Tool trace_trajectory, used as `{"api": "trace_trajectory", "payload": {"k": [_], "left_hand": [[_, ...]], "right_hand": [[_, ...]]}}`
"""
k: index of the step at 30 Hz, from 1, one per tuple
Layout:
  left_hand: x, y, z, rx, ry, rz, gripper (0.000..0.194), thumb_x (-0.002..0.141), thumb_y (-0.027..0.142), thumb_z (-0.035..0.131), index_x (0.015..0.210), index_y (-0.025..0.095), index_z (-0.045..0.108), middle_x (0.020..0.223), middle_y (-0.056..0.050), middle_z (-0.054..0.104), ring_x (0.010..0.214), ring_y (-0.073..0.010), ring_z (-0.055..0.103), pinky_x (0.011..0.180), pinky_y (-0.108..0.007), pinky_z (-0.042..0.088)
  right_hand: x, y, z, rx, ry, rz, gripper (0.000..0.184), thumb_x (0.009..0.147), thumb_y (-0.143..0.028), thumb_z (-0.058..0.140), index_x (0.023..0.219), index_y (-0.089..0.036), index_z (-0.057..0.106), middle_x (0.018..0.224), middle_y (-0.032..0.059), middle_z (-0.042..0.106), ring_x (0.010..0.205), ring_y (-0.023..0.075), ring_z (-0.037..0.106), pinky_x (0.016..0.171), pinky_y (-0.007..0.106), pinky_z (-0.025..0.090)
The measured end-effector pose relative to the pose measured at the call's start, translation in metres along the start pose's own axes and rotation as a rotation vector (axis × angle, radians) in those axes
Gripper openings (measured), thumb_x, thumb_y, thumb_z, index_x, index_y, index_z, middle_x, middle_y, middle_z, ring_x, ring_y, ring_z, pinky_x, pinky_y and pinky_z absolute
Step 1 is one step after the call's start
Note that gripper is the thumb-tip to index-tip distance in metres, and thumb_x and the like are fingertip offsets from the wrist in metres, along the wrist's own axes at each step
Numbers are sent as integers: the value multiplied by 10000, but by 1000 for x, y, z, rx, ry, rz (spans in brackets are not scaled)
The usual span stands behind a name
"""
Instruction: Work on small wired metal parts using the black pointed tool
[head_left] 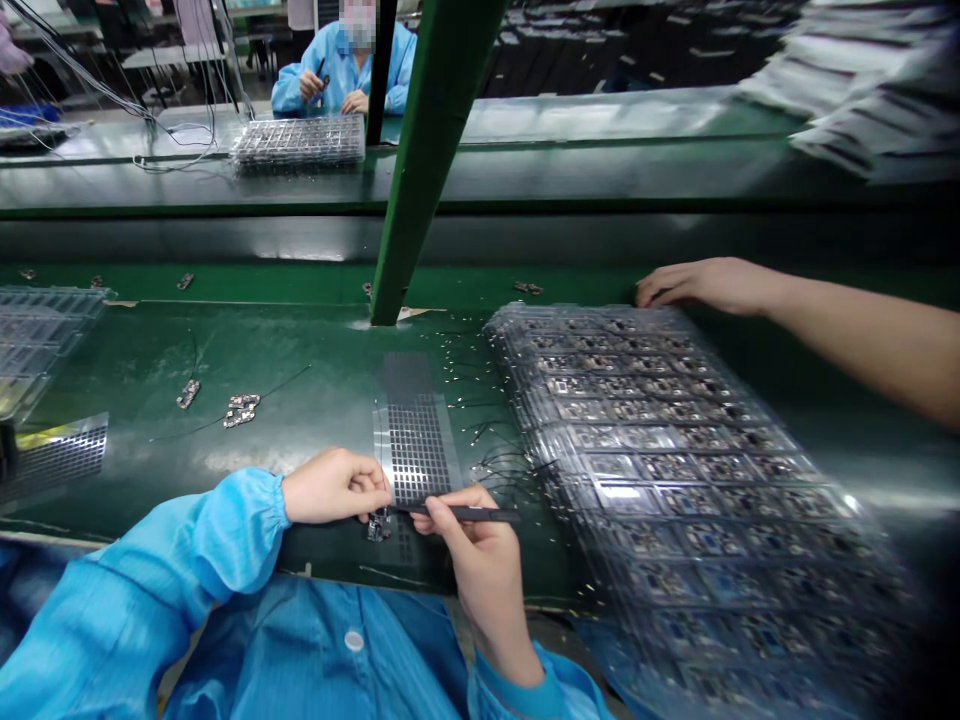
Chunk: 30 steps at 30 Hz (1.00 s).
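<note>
My left hand (334, 487) is closed, thumb and forefinger pinched at a small circuit board (379, 526) near the bench's front edge. Black tweezers (487, 514) lie across the fingers of my right hand (484, 545), which is closed around them. Their tip points left, meeting the left fingertips just above the board; the exact contact is too small to make out. Directly beyond both hands, a clear sheet with rows of dark rectangular pads (420, 450) lies flat on the green bench (300, 330).
Stacked clear trays of circuit boards (660, 450) fill the right, thin wires along their left side. Another person's hand (705, 280) touches their far edge. Loose boards (241, 408) lie left. A green post (427, 160) rises ahead; a co-worker (345, 70) sits opposite.
</note>
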<state>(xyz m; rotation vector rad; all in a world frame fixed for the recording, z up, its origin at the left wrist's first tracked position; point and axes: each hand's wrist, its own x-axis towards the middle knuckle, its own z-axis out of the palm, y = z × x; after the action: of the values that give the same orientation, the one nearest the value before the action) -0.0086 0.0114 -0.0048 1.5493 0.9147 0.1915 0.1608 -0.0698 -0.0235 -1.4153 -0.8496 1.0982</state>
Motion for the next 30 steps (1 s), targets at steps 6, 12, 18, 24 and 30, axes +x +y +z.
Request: {"api": "trace_trajectory", "payload": {"k": [6,12,18,24,30], "left_hand": [[0,-1,-1,10,5,-2,144,780,270,581,759,128,591,594,10,607,553,-111,609,560,-186,456],[0,0,-1,13,3,-7,146,782,272,587,759,128,596,587,15,605,550,-103,602,555,-178,451],[-1,2,-1,9,-3,-13,144,783,269,587,758,128,594,583,16,599,546,-104,599,552,-182,445],[0,2,-1,-20,-17,-6,163,785,288,588,767,126,596,601,9,606,552,-108,601,565,-196,454],[1,0,-3,-80,-42,2,161,755,275,627,770,116,608,602,6,607,562,-101,595,575,-193,451]], "right_hand": [[0,1,-1,16,10,13,230,722,-367,704,688,-173,584,589,-8,635,552,156,656,556,259,558],[-1,-4,1,13,14,40,251,698,-378,724,687,-176,576,578,-2,648,542,162,654,559,269,557],[-1,-2,1,8,19,42,263,701,-393,724,685,-174,580,596,5,647,554,165,655,574,277,560],[-1,-1,0,-8,13,29,244,709,-376,717,678,-173,584,599,-3,638,566,160,656,582,268,557],[-1,-1,1,0,18,22,241,709,-374,717,682,-175,585,598,-8,634,556,153,649,576,263,555]]}}
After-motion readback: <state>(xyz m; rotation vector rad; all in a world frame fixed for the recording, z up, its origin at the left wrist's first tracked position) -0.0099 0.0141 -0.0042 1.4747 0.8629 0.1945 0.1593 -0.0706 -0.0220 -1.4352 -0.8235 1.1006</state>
